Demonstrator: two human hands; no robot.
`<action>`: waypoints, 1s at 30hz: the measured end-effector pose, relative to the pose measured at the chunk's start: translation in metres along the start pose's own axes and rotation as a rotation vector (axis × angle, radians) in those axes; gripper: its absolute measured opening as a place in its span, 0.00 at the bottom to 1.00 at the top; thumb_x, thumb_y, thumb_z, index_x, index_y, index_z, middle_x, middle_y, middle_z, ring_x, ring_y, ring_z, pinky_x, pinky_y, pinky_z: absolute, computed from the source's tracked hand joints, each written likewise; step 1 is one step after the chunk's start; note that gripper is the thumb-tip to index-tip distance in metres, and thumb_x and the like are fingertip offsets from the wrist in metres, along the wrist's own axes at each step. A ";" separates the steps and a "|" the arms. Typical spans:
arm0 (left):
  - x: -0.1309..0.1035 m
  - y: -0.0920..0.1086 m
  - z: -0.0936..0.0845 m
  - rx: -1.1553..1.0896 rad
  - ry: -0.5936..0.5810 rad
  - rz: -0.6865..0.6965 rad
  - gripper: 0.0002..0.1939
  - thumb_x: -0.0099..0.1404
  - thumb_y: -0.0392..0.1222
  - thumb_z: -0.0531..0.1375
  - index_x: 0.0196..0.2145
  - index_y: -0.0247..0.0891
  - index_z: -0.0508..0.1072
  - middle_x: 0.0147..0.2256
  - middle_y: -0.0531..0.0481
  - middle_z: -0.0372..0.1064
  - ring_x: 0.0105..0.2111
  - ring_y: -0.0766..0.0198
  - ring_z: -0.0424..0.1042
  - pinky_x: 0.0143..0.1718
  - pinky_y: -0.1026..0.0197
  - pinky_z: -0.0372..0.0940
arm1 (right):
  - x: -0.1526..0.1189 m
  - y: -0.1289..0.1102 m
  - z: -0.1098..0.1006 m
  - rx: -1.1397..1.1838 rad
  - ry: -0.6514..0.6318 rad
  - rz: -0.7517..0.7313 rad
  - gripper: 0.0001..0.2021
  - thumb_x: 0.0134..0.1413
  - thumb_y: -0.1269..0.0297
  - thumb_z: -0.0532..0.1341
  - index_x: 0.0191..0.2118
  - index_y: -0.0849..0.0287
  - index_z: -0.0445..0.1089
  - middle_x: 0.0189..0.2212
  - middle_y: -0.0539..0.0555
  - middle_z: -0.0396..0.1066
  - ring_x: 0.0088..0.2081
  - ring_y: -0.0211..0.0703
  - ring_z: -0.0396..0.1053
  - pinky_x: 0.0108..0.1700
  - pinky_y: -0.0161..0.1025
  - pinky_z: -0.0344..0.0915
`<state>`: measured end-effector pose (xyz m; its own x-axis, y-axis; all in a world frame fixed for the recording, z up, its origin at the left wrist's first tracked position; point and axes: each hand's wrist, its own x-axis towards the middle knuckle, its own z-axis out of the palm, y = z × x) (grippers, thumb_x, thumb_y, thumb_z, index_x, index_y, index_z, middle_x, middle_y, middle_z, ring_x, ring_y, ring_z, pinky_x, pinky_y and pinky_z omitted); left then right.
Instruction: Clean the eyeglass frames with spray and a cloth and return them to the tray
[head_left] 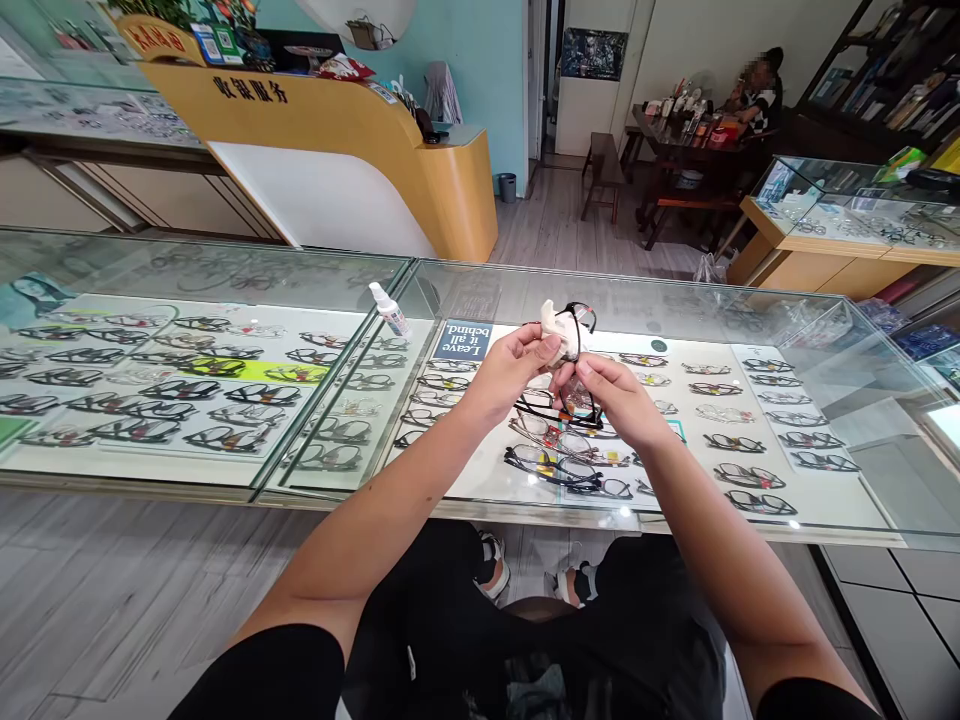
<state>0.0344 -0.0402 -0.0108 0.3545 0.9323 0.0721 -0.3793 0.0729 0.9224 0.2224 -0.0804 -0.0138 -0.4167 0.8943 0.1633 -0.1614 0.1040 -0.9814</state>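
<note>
Above the glass counter, my left hand (523, 358) pinches a crumpled white cloth (559, 328) against a pair of dark-framed eyeglasses (576, 335). The cloth covers part of one lens. My right hand (609, 392) is closed on the same eyeglasses from the right side, its thumb near the middle of the frame. One lens points up and the rest of the frame hangs below my fingers. Beneath my hands, several more eyeglasses (559, 465) lie around the counter. A white spray bottle (390, 310) stands to the left on the glass.
The glass display counter (465, 508) runs across in front of me, with rows of eyeglasses (187, 390) inside. Behind it are a curved wooden reception desk (450, 190) and a small bin (508, 187). A person (757, 95) sits at a table at the back right.
</note>
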 end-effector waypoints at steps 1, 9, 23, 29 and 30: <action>0.000 0.001 0.000 -0.004 -0.036 -0.009 0.29 0.57 0.62 0.78 0.41 0.37 0.76 0.29 0.54 0.73 0.29 0.68 0.74 0.35 0.63 0.72 | 0.000 0.001 0.000 0.012 -0.002 0.000 0.21 0.70 0.41 0.64 0.41 0.56 0.78 0.39 0.54 0.78 0.38 0.44 0.76 0.42 0.41 0.70; -0.004 0.009 0.002 -0.078 -0.231 -0.056 0.27 0.61 0.59 0.77 0.44 0.39 0.73 0.26 0.55 0.70 0.24 0.65 0.70 0.24 0.60 0.73 | 0.001 0.004 -0.002 0.107 -0.031 0.065 0.20 0.70 0.42 0.65 0.41 0.57 0.77 0.41 0.56 0.79 0.37 0.45 0.77 0.43 0.43 0.73; -0.007 0.013 -0.001 0.018 -0.167 -0.014 0.27 0.56 0.52 0.80 0.45 0.37 0.75 0.27 0.54 0.75 0.20 0.65 0.73 0.26 0.60 0.73 | -0.005 -0.009 0.002 -0.106 -0.079 0.062 0.24 0.71 0.40 0.62 0.39 0.58 0.80 0.34 0.54 0.76 0.34 0.43 0.72 0.41 0.41 0.69; -0.005 0.004 -0.002 0.076 -0.100 0.062 0.27 0.61 0.61 0.76 0.45 0.38 0.76 0.26 0.54 0.74 0.19 0.67 0.70 0.23 0.63 0.67 | -0.008 -0.008 0.005 -0.158 -0.085 0.065 0.24 0.73 0.40 0.60 0.40 0.56 0.80 0.31 0.54 0.73 0.34 0.44 0.69 0.38 0.41 0.68; -0.005 0.003 -0.002 0.089 -0.065 0.083 0.26 0.62 0.63 0.75 0.42 0.37 0.76 0.26 0.54 0.74 0.20 0.68 0.70 0.23 0.63 0.66 | -0.008 -0.008 0.005 -0.159 -0.086 0.065 0.24 0.73 0.40 0.60 0.40 0.56 0.80 0.31 0.54 0.74 0.34 0.44 0.69 0.37 0.41 0.67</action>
<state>0.0295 -0.0433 -0.0089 0.3812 0.9085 0.1713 -0.3330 -0.0379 0.9422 0.2226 -0.0900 -0.0067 -0.4980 0.8613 0.1007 0.0088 0.1211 -0.9926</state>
